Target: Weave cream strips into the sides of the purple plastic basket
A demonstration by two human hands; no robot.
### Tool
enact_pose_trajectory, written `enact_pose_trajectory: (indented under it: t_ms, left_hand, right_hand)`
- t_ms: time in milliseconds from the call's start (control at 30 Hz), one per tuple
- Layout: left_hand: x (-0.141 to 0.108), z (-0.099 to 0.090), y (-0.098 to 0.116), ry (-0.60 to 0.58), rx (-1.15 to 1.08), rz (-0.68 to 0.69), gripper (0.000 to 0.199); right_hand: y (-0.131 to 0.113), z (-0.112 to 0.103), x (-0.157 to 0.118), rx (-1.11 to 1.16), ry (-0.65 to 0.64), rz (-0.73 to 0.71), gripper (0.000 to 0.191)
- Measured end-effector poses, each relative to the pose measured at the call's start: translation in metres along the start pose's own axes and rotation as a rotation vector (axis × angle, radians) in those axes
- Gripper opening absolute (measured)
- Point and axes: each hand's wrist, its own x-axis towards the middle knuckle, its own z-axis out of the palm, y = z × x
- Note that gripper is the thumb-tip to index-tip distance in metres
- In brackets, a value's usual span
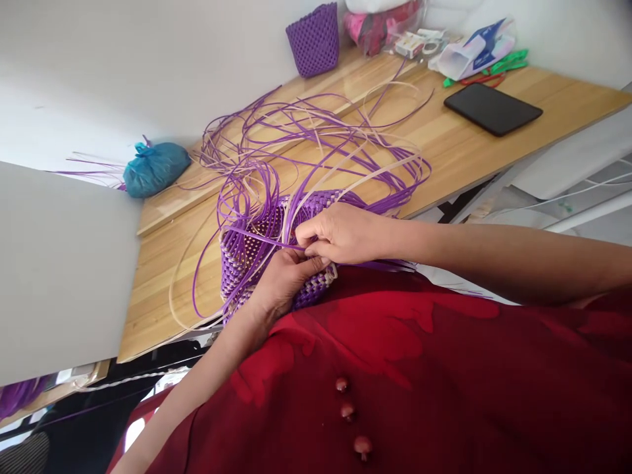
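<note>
A half-woven purple and cream basket (232, 270) rests at the table's near edge, against my red garment. Long loose purple and cream strips (316, 138) spring from its rim and spread over the table behind it. My left hand (284, 276) grips the basket's near rim, thumb on top and fingers hidden below. Close beside it, my right hand (340, 234) is closed with thumb and forefinger pinching a purple strip (266, 238) at the rim. The two hands nearly touch, and the strip's end is hidden between them.
On the wooden table (162, 283) stand a small purple woven basket (316, 41) and a tied blue plastic bag (157, 170). A black tablet (492, 107) lies at the right. Behind it are a white and blue packet (476, 52), green clips (511, 61) and a pink bag (375, 29).
</note>
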Motion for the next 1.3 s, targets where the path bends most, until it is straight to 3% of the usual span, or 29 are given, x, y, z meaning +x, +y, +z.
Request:
enact_pose_trajectory:
  t_ms: [267,400,600,800,1000,1200,1300]
  left_hand:
    - [0.0,0.003,0.003,0.04,-0.025,0.045,0.032]
    - [-0.002,0.0,0.001,0.069,-0.023,0.063,0.029]
    - [-0.002,-0.005,-0.003,0.047,0.029,0.11,0.027]
    - [0.0,-0.006,-0.003,0.043,0.053,0.137,0.03]
    - [-0.003,-0.005,-0.003,0.095,0.179,0.176,0.026]
    - [-0.004,-0.004,-0.003,0.11,0.231,0.193,0.026]
    - [-0.004,-0.003,-0.004,0.092,0.203,0.18,0.027]
  right_hand:
    - [0.001,0.003,-0.002,0.054,0.061,-0.021,0.011]
    - [-0.002,-0.01,-0.014,0.051,0.07,0.065,0.014]
    - [-0.002,-0.018,-0.028,-0.124,-0.142,0.156,0.023]
    - [-0.001,-0.007,-0.018,0.035,-0.104,0.247,0.02]
    - [0.004,-0.004,-0.019,-0.058,-0.072,0.396,0.012]
    - [0.009,-0.012,-0.041,0.121,-0.082,0.201,0.014]
    - [0.006,-0.01,-0.044,0.134,-0.076,0.17,0.017]
